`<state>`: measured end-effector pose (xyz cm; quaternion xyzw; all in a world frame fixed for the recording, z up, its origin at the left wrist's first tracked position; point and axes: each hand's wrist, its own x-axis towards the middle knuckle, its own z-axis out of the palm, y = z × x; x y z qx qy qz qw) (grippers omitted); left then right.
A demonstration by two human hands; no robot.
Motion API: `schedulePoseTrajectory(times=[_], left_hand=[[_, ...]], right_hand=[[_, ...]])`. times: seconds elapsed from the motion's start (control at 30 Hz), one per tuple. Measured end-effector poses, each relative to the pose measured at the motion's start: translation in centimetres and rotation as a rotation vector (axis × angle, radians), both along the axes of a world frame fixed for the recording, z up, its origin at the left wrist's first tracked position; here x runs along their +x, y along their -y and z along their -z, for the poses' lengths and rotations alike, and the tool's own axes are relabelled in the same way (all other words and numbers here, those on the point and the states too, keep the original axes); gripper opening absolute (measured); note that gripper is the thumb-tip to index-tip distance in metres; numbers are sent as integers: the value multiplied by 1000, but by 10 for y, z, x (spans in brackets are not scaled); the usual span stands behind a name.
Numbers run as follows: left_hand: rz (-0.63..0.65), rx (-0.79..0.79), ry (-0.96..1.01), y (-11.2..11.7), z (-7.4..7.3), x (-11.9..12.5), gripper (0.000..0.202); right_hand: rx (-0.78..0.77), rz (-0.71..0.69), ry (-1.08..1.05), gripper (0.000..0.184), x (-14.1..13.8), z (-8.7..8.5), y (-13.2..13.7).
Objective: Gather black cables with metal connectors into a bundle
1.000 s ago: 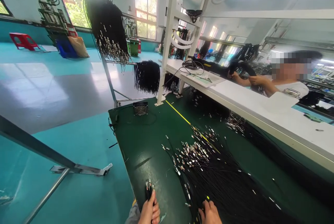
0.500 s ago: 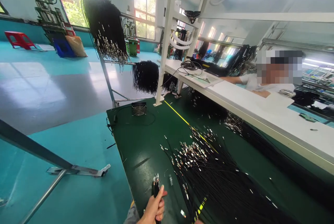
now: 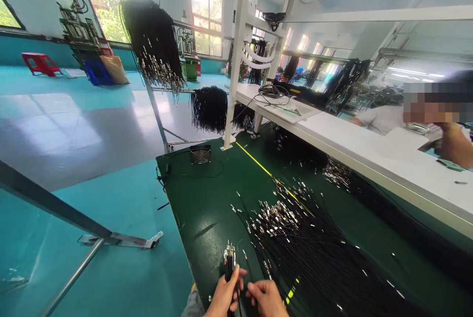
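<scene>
My left hand [image 3: 228, 288] is closed around a small bundle of black cables [image 3: 229, 258], whose bare metal-tipped ends point up past the thumb. Close beside it on the right is my right hand [image 3: 266, 298], thumb and fingers pinched together; whatever lies between them is too small to make out. A wide spread of loose black cables [image 3: 318, 258] with silvery and coppery ends covers the green tabletop [image 3: 203, 203] ahead and to the right. Bright yellow marks [image 3: 292, 291] show among the cables near my right hand.
A white raised shelf [image 3: 332, 139] runs along the right, with a person [image 3: 384, 117] behind it. Coiled cable [image 3: 271, 91] lies on the shelf. A small black fan [image 3: 200, 154] stands at the table's far end. Black cable bundles [image 3: 153, 41] hang from a metal rack at left.
My right hand has come up from the bottom edge to beside my left hand. My left hand still holds the bundle. The person behind the shelf has shifted right, one arm now raised.
</scene>
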<state>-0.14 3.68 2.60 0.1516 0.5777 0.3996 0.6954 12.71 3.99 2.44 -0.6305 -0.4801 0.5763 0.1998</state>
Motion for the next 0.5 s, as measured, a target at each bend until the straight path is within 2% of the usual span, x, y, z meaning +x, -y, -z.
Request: schedulePoseTrajectory(times=[0.13, 0.2, 0.23, 0.3, 0.4, 0.43, 0.5], left_hand=[[33, -53, 15, 3, 6, -5, 73], [35, -49, 27, 6, 6, -7, 67], [16, -43, 24, 7, 5, -8, 64], [-43, -50, 10, 9, 0, -10, 59], [-132, -105, 93, 10, -10, -11, 57], [-155, -120, 144, 10, -12, -11, 56], [-200, -122, 223, 10, -11, -11, 53]], right_hand=[[-237, 34, -138, 46, -35, 4, -6], [-254, 28, -140, 46, -37, 13, -1], [-210, 39, -99, 45, -31, 18, 2], [4, 93, 73, 39, -9, 27, 5], [416, 188, 570, 31, 41, 35, 6], [473, 209, 772, 34, 57, 37, 6], [469, 210, 1063, 43, 83, 42, 6]])
